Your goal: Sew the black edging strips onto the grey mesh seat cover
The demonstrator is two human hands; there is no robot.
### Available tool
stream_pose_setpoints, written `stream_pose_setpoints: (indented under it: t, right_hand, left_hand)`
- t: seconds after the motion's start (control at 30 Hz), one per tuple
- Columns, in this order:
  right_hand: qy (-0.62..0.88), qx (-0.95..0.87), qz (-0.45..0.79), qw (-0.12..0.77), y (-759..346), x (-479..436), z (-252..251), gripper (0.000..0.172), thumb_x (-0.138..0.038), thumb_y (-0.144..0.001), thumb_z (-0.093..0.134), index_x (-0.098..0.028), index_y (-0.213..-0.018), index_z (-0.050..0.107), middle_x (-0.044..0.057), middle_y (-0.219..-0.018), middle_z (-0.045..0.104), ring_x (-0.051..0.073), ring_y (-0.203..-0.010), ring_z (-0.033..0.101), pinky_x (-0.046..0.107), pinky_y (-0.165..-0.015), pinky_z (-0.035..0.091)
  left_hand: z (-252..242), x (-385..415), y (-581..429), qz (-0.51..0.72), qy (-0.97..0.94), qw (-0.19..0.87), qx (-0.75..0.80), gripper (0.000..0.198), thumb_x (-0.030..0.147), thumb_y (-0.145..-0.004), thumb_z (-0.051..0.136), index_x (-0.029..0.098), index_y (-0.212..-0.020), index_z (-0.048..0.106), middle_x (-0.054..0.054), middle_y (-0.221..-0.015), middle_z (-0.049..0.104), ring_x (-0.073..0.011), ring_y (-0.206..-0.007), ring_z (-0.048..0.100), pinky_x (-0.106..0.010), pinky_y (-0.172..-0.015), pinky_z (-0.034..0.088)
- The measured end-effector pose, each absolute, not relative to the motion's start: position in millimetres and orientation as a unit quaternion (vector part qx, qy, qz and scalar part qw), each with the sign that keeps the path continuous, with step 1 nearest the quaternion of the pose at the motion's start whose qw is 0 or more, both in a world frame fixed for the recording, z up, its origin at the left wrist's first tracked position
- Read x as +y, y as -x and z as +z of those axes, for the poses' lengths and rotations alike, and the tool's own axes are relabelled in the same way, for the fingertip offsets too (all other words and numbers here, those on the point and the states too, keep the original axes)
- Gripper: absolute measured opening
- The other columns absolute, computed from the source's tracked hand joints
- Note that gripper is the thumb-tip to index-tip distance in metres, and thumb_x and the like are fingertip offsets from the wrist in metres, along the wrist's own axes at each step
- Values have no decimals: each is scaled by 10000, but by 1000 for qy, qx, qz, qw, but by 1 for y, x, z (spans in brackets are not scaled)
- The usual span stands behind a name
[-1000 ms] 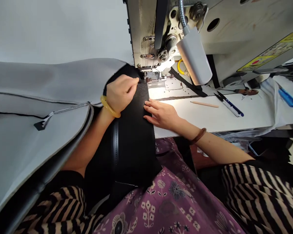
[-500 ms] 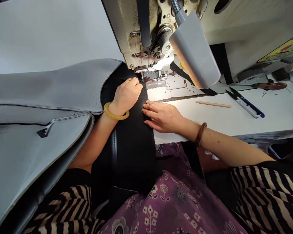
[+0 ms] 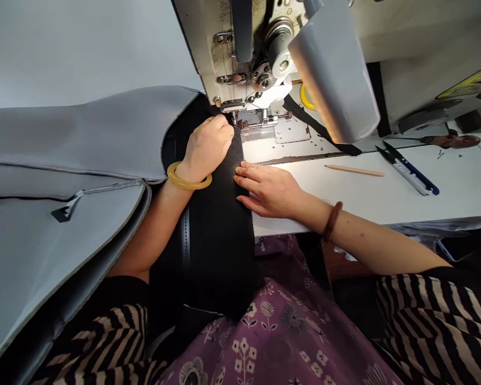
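Head camera: left hand [image 3: 207,148] curls shut on black fabric [image 3: 220,230] just below the presser foot [image 3: 233,113]; right hand [image 3: 269,191] lies open, flat on the same fabric.

This is a sewing workshop, built around an industrial sewing machine [image 3: 240,53] with a grey lamp [image 3: 332,69] at its head. To its right, on the white work table [image 3: 344,203], lie thread snips [image 3: 409,172] and a wooden stick [image 3: 355,170] (everyday stitching kit). A black strip [image 3: 220,214] lies at its presser foot [image 3: 234,115].
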State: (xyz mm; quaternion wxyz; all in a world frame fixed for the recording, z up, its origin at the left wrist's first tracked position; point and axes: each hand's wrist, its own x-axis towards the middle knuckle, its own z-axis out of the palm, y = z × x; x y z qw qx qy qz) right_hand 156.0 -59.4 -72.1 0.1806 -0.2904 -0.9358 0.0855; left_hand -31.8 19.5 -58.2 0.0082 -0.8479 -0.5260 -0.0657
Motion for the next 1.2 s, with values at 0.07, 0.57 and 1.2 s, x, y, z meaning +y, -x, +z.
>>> stream_pose_setpoints:
  t: [0.07, 0.57, 1.2]
  right_hand:
    - [295, -935, 81, 180, -156, -60, -72, 354, -320, -944, 475, -67, -1139, 628, 163, -1225, 636, 272, -1249, 546, 386, -910, 543]
    - [266, -955, 32, 128, -165, -64, -74, 353, -157, -953, 389, -81, -1229, 595, 160, -1284, 609, 230, -1080, 576, 372, -821, 493]
    - [156, -914, -129, 352, -179, -136, -93, 118, -178, -912, 579, -169, -945, 693, 5, -984, 737, 108, -845, 635, 215, -674, 498]
  left_hand:
    - [-53, 17, 30, -43, 848, -3, -529, 305, 245, -987, 337, 202, -895, 624, -64, -1048, 645, -202, -983, 558, -387, -868, 464]
    - [-26, -20, 44, 55, 903, -60, -423, 492, 237, -956, 364, 17, -1390, 436, -229, -1485, 389, -362, -1357, 396, -562, -1076, 370]
    - [-52, -108, 58, -22, 896, -106, -431, 495, 289, -955, 439, 181, -1438, 447, -151, -1516, 388, -415, -1421, 282, -692, -1063, 336]
